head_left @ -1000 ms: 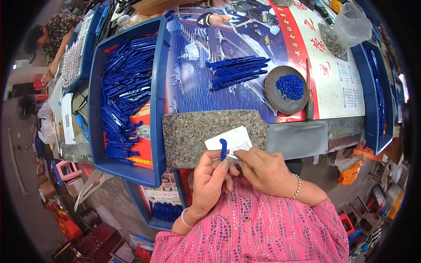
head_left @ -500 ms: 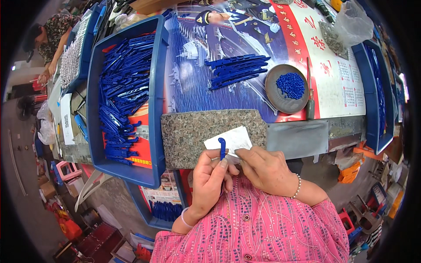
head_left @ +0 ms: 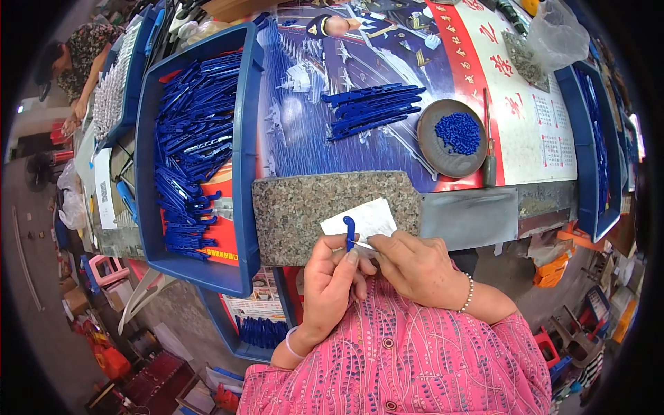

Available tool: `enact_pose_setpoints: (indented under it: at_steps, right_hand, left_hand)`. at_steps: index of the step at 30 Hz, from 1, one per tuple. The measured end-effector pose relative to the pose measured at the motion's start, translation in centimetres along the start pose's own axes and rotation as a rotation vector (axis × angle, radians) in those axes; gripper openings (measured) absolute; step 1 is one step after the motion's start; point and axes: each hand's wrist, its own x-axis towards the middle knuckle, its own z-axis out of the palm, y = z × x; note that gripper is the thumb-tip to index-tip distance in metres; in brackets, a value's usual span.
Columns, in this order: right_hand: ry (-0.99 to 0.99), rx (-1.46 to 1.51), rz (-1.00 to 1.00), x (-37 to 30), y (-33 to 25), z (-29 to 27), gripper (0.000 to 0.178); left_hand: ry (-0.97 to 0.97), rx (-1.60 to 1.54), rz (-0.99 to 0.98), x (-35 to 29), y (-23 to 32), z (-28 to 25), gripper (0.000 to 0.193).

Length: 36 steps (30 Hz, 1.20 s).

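Right now, head view: left hand (head_left: 332, 280) pinches a blue clip (head_left: 349, 232) upright at six o'clock, over white paper (head_left: 370, 216) on the stone slab (head_left: 311, 207). Right hand (head_left: 415, 266) grips a thin metal piece (head_left: 364, 244) against it. Seemingly mid-fitting; pressing home needs steady alignment.

Poster (head_left: 387, 62), blue and red with a white calendar panel, covers the tabletop | white paper label (head_left: 104, 197), upright strip, at the table's left edge | red-orange printed sheet (head_left: 220, 235), floor of blue bin (head_left: 245, 159)
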Motion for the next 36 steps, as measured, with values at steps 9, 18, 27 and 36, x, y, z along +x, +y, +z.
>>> enact_pose_setpoints:
  at_steps: [9, 18, 27, 36]
  right_hand:
    - [0.037, 0.015, -0.007, -0.3, 0.3, 0.9, 0.023]
    - [0.218, 0.364, 0.098, -0.3, 0.5, 0.7, 0.015]
    - [0.058, 0.378, 0.197, 0.9, -0.1, 1.3, 0.020]
    - [0.182, 0.212, -0.055, 0.7, 0.5, 1.9, 0.018]
  left_hand:
    - [-0.003, 0.022, 0.026, -0.1, -0.3, 0.0, 0.017]
    - [0.049, 0.278, 0.116, -0.3, -0.9, 0.3, 0.017]
    - [0.142, 0.620, 0.461, -0.2, -1.4, 0.4, 0.025]
    - [0.115, 0.716, 0.479, -0.4, -1.4, 0.3, 0.026]
